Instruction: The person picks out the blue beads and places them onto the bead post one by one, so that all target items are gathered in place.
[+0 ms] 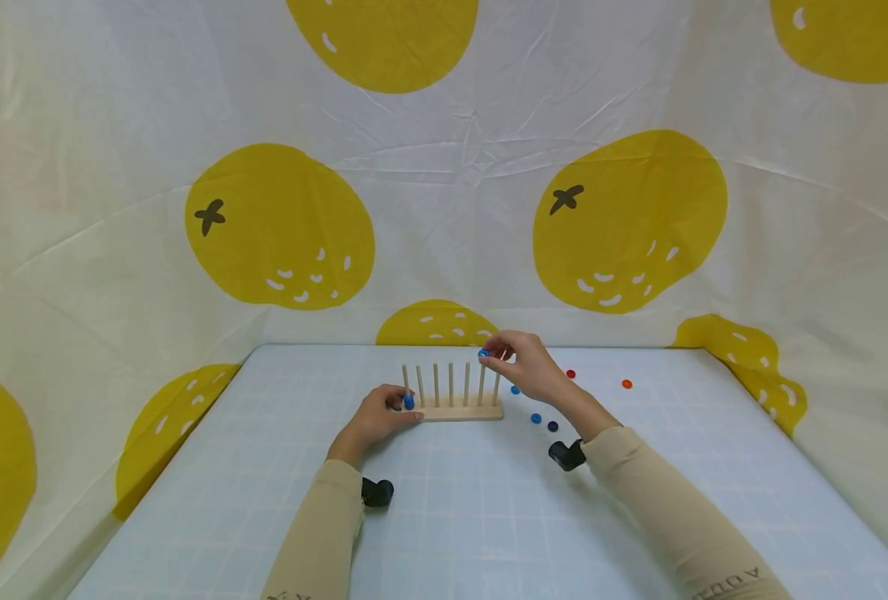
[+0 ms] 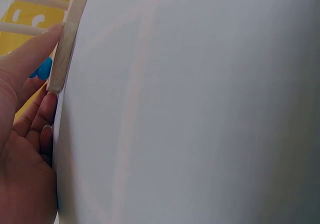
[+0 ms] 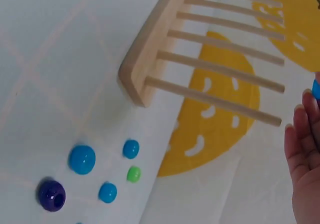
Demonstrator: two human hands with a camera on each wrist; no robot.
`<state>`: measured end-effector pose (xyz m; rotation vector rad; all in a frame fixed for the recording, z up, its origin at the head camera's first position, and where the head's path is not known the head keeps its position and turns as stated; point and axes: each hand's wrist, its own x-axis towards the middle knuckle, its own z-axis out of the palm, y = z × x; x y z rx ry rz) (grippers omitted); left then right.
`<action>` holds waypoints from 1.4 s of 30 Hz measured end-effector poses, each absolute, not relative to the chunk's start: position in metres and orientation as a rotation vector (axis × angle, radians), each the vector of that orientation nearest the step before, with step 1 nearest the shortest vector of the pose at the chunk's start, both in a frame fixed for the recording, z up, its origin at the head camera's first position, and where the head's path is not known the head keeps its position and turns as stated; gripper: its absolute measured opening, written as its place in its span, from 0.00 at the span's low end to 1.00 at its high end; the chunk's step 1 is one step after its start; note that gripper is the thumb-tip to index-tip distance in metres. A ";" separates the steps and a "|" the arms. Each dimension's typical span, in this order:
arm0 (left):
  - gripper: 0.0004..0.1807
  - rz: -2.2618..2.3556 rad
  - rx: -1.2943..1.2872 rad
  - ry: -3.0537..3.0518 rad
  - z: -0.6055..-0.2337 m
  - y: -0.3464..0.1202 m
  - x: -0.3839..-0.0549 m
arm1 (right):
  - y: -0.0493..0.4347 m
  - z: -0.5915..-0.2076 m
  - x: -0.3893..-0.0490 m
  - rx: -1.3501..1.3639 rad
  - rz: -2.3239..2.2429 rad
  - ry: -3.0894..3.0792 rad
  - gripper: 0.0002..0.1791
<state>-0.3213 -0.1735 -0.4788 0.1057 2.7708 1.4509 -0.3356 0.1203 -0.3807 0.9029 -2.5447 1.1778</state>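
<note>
A wooden rack with several upright pegs along one base (image 1: pixel 459 412) stands on the table. My left hand (image 1: pixel 376 414) grips the base's left end, thumb along its front, other fingers around the end. Blue beads (image 1: pixel 410 402) sit low on the leftmost peg, beside those fingers. At the rack's right side, my right hand (image 1: pixel 530 362) pinches a blue bead (image 1: pixel 483 354) between thumb and fingers, at the height of the peg tips. Only a sliver of that bead (image 3: pixel 316 88) shows in the right wrist view. The remaining pegs (image 3: pixel 215 101) carry no beads.
Loose beads lie right of the rack: a purple bead (image 3: pixel 52 195), a green bead (image 3: pixel 134 174), and blue ones, including a larger blue bead (image 3: pixel 82 159). Farther right are a red bead (image 1: pixel 571 374) and an orange bead (image 1: pixel 627 384). A fruit-patterned curtain (image 1: pixel 451 208) hangs behind the table.
</note>
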 end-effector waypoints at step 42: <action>0.24 1.431 0.141 2.785 -0.480 -0.175 -0.321 | 0.015 -0.382 -0.348 1.172 1.050 -2.573 0.08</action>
